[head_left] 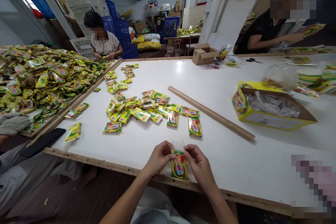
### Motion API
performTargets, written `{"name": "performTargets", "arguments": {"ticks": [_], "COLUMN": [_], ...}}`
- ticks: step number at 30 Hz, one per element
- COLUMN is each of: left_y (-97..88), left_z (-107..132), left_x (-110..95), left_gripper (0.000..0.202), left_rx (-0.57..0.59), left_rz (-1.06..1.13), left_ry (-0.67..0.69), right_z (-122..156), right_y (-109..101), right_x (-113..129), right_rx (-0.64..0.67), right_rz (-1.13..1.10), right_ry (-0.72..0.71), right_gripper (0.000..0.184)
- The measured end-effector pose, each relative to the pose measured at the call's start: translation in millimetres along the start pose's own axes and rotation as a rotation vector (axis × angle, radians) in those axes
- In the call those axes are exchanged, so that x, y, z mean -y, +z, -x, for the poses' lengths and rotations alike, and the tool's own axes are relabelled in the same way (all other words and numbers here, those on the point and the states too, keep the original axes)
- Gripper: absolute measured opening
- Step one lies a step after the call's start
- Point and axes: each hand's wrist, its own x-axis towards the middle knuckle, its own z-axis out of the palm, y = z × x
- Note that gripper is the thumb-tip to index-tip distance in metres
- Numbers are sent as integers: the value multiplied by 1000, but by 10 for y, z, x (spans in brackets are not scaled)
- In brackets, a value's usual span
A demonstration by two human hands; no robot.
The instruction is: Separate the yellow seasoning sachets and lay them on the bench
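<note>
Between my two hands, at the near edge of the white table, a small yellow-green candy packet (179, 166) stands with its printed face toward me. A clear plastic flap shows at its top. My left hand (163, 155) pinches the packet's upper left corner between thumb and fingers. On the upper right corner, my right hand (197, 161) has its thumb and fingertips closed. Just beyond my hands lies a loose spread of similar packets (141, 113), one packet (195, 126) apart at its right end.
A wooden strip (210, 112) lies slantwise across the table (147, 196). To its right stands an open yellow display box (275, 117) with clear plastic inside. A big heap of packets (47, 73) fills the left side. A gloved hand (13, 124) and two people are nearby.
</note>
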Motion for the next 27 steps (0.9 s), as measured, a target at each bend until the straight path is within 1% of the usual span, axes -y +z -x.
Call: {"name": "performTargets", "arguments": {"ticks": [1, 3, 4, 5, 8, 9, 11, 16, 20, 24, 27], "left_y": [17, 61, 81, 99, 129, 136, 151, 218, 257, 272, 267], "left_z": [10, 38, 52, 66, 105, 116, 135, 153, 124, 75, 65], "left_x": [5, 9, 5, -2, -41, -56, -84, -105, -93, -100, -98], "left_gripper": [33, 46, 51, 50, 28, 22, 17, 15, 18, 17, 17], "left_rx": [-13, -26, -26, -23, -38, -56, -91, -173, -230, -291, -290], "left_rz": [16, 46, 48, 30, -114, -167, -234, -282, -325, -302, -281], "left_ry": [6, 22, 31, 38, 58, 68, 87, 125, 97, 89, 92], "right_z": [3, 10, 14, 20, 52, 66, 94, 118, 90, 45, 28], "right_y": [0, -15, -26, -39, -63, -64, -53, -10, 17, 56, 64], "right_x": [-10, -20, -19, -14, 16, 28, 51, 101, 152, 221, 244], "right_rx": [-23, -41, -32, -18, 29, 35, 32, -43, -42, -59, -48], "right_rz": [-12, -16, -11, -6, 19, 32, 54, 76, 126, 173, 181], "right_ry": [7, 29, 38, 43, 28, 18, -6, -38, 10, 3, -5], "right_gripper": [35, 48, 49, 46, 33, 31, 29, 31, 32, 32, 32]}}
